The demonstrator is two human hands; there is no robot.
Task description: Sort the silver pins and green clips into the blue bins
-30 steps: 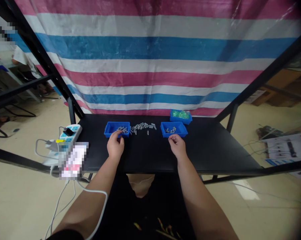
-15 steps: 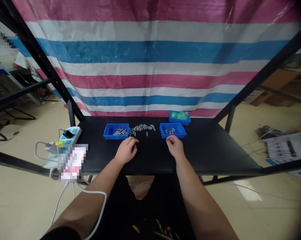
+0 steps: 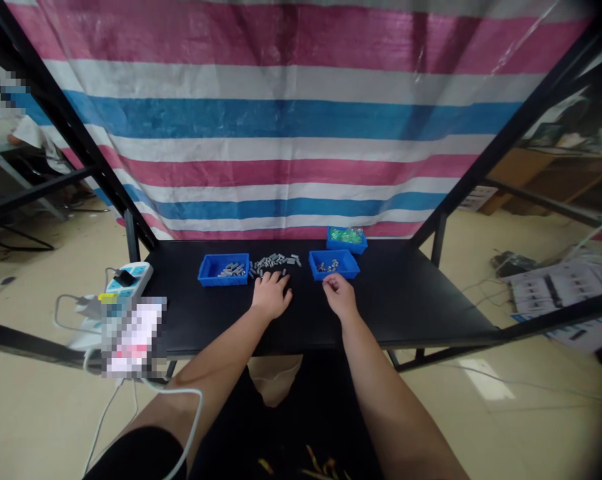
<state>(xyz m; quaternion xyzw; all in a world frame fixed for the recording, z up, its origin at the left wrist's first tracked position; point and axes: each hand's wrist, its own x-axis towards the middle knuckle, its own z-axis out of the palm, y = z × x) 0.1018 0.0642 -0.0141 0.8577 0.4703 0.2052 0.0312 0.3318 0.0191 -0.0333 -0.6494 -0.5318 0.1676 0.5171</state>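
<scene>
My left hand [image 3: 272, 295] reaches over the black table with its fingers spread, the fingertips at the near edge of a pile of small silvery metal cylinders [image 3: 275, 261]. One cylinder [image 3: 284, 272] lies right by those fingertips. To the left of the pile is a blue bin [image 3: 224, 280] holding several similar cylinders. My right hand [image 3: 339, 295] is closed in a pinch at the front edge of another blue bin [image 3: 348, 272], which contains small shiny metal parts [image 3: 329, 265]. Whatever sits between the right fingertips is too small to make out.
Behind the right bin stands a third blue bin [image 3: 347, 247] with green plastic-wrapped contents. A power strip [image 3: 125, 283] with plugs and white cables is at the table's left edge. A striped tarp [image 3: 281, 120] hangs behind the black table [image 3: 405, 307].
My left hand has moved right and forward to the loose cylinder, its fingers spreading out. My right hand stays pinched by its bin. The whole view has shifted slightly.
</scene>
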